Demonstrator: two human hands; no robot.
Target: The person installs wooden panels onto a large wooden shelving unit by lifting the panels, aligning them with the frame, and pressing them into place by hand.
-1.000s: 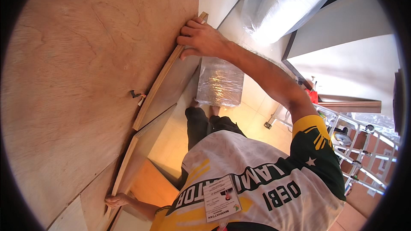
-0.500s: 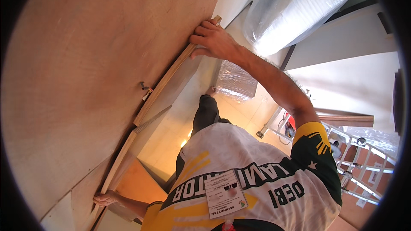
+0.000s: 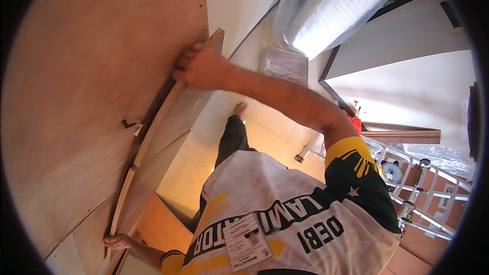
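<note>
A large reddish-brown plywood surface (image 3: pixel 91 71) fills the left side. Against it runs a wooden panel (image 3: pixel 175 107) with a pale, raw edge. At a seam it meets a second wooden panel (image 3: pixel 150 175) nearer me; whether the two are joined, I cannot tell. My right hand (image 3: pixel 204 69), slightly blurred, has its fingers curled over the far panel's edge, just short of its end. Down at the lower left, my left hand (image 3: pixel 118 242) is closed round the near end of the second panel. A short bunch of wires (image 3: pixel 133 125) pokes out of the plywood beside the panel edge.
A big plastic-wrapped roll (image 3: pixel 331 10) stands at the far side, with a wrapped box (image 3: pixel 285 66) below it. To the right are a metal ladder (image 3: pixel 407 203) and a wooden board (image 3: pixel 402 136). My foot (image 3: pixel 240 109) rests on the floor.
The view has shifted, so panels and plywood sit further left. My right hand has slid a little nearer along the edge, baring the panel's far end. My left hand keeps its hold.
</note>
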